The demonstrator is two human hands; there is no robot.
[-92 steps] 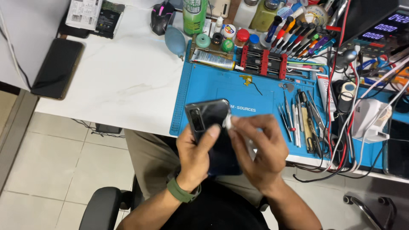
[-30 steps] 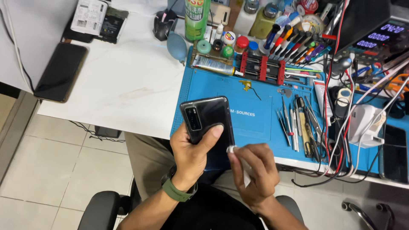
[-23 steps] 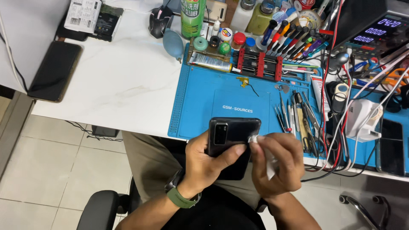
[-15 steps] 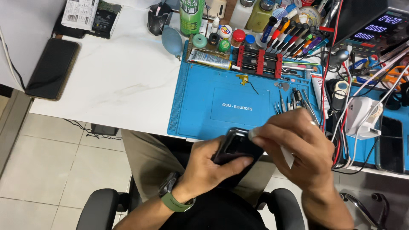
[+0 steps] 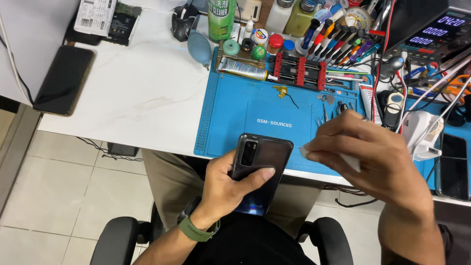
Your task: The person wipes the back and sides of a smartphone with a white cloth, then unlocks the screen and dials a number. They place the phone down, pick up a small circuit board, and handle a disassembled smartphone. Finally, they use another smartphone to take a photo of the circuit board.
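Left hand (image 5: 223, 189) grips the phone (image 5: 259, 169), back up; right hand (image 5: 378, 159), pinching a white wipe (image 5: 338, 158), has lifted off it, wiping paused.

Phone-repair bench: blue mat (image 5: 255, 108), screwdrivers (image 5: 338, 41)

Glossy black phone (image 5: 260, 167), matt blue mat (image 5: 255, 105)

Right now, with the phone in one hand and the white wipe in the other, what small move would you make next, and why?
Probably bring the right hand back down so the small white wipe meets the phone. The left hand holds the dark phone back-side up, camera end toward the blue mat, while the wipe, pinched in the fingers, hovers just off its right edge, apart from it.
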